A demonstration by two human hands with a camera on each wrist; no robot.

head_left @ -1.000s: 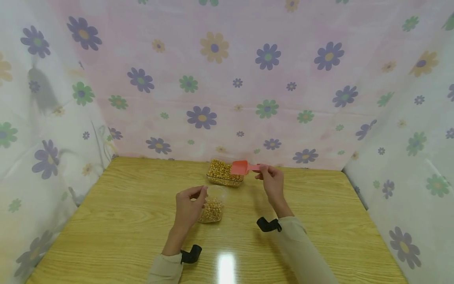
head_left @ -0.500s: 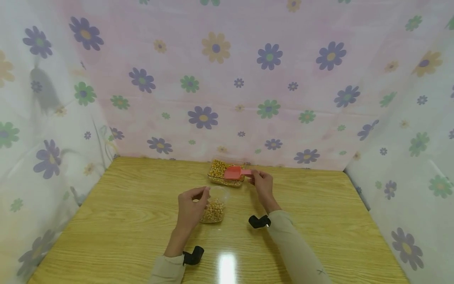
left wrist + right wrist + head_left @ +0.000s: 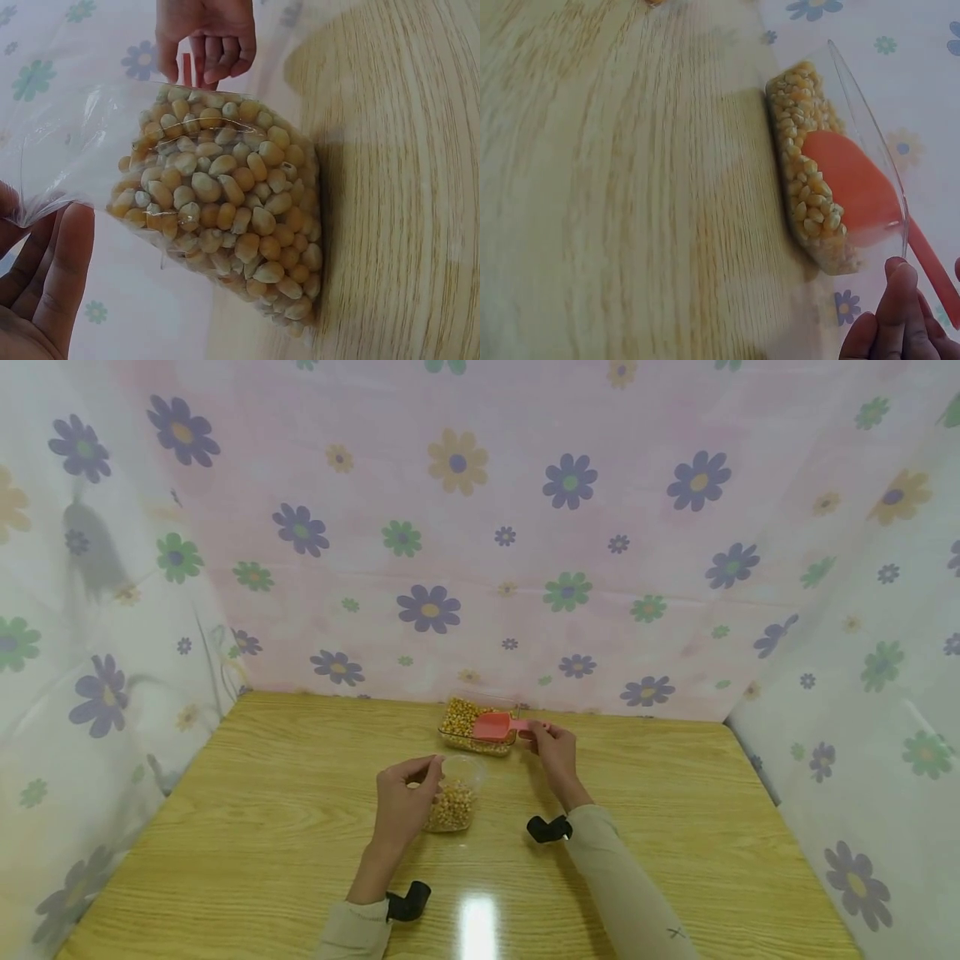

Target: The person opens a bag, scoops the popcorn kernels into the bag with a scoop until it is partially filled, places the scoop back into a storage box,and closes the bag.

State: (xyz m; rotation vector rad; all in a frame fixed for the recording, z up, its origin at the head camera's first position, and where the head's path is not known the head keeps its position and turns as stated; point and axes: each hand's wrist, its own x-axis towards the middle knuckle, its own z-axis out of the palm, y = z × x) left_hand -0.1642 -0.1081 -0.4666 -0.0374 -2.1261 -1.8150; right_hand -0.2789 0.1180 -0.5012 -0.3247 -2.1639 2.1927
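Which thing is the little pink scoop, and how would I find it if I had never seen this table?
Look at the wooden table and go to its far edge by the flowery cloth wall, where a clear tray full of yellow corn kernels sits. The scoop lies in that tray, its handle held by the right hand. It is the only pink thing there; the bag nearby is clear.

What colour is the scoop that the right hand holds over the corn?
The scoop is coral red, plain with no pattern; the right wrist view shows it best.

The scoop (image 3: 859,187) handle runs off the right wrist view's edge (bottom right), grip on it unseen.
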